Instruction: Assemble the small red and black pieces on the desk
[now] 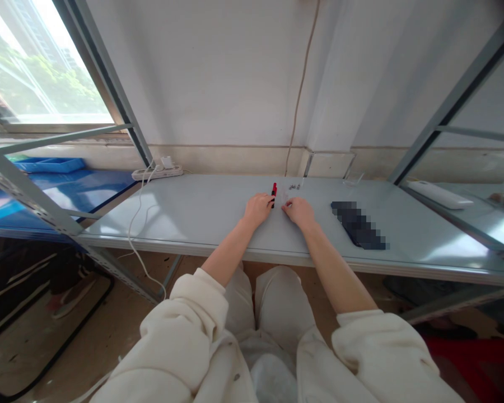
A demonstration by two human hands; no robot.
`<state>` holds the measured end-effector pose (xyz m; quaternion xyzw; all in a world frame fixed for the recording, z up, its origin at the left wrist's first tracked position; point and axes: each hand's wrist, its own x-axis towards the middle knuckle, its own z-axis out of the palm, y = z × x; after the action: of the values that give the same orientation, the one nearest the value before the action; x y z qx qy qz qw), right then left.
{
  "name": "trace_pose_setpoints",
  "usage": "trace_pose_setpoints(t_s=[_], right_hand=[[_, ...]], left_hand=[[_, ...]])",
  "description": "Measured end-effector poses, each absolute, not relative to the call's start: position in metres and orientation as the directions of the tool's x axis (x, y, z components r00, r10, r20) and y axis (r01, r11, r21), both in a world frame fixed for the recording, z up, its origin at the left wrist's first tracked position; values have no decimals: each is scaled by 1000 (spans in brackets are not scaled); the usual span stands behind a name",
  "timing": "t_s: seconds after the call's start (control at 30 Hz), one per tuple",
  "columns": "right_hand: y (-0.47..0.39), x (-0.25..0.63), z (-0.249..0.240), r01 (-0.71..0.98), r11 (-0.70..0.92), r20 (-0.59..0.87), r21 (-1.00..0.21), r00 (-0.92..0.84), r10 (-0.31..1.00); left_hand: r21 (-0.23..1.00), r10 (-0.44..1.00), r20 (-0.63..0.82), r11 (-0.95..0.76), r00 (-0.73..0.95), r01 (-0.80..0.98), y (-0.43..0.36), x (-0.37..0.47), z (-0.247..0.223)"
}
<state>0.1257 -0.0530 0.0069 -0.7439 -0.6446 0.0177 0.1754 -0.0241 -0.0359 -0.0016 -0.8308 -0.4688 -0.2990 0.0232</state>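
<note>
My left hand (259, 209) is closed with its fingertips at the dark end of a slim red-and-black stick-like object (274, 190), too small to tell its kind. The object points away from me over the grey tabletop (193, 207). Just to the right, my right hand (299, 211) has thumb and fingers brought together low over the table; anything between them is too small to make out. Beyond it lie several small metal-looking pieces (294, 187), seemingly on or in something clear.
A dark phone-like slab (355, 224), partly pixelated, lies to the right. A clear container (353, 178) stands at the back. On the left are a white power strip (157, 172) with a cable hanging over the edge and blue trays (50, 164). Metal frame posts flank the table.
</note>
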Motion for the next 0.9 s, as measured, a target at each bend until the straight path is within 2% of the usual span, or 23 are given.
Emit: trace_pose_setpoints(t_s=[0.23, 0.4, 0.53, 0.63, 0.77, 0.9], right_hand=[[-53, 126, 6, 959, -101, 198, -264, 157, 968], [-54, 125, 7, 963, -121, 167, -243, 164, 972], [-56, 123, 10, 967, -129, 156, -218, 165, 974], [-58, 121, 10, 972, -96, 176, -216, 136, 975], [-60, 119, 10, 967, 63, 191, -245, -16, 982], [-62, 117, 11, 953, 175, 232, -246, -118, 965]], left_hand=[[98, 748, 482, -564, 457, 820, -41, -24, 4], [95, 712, 532, -588, 458, 803, -39, -24, 4], [180, 701, 587, -601, 406, 779, -39, -23, 1], [318, 709, 638, -598, 301, 735, -41, -22, 2], [487, 717, 680, -595, 149, 639, -44, -21, 6], [539, 721, 681, -612, 129, 579, -44, -22, 8]])
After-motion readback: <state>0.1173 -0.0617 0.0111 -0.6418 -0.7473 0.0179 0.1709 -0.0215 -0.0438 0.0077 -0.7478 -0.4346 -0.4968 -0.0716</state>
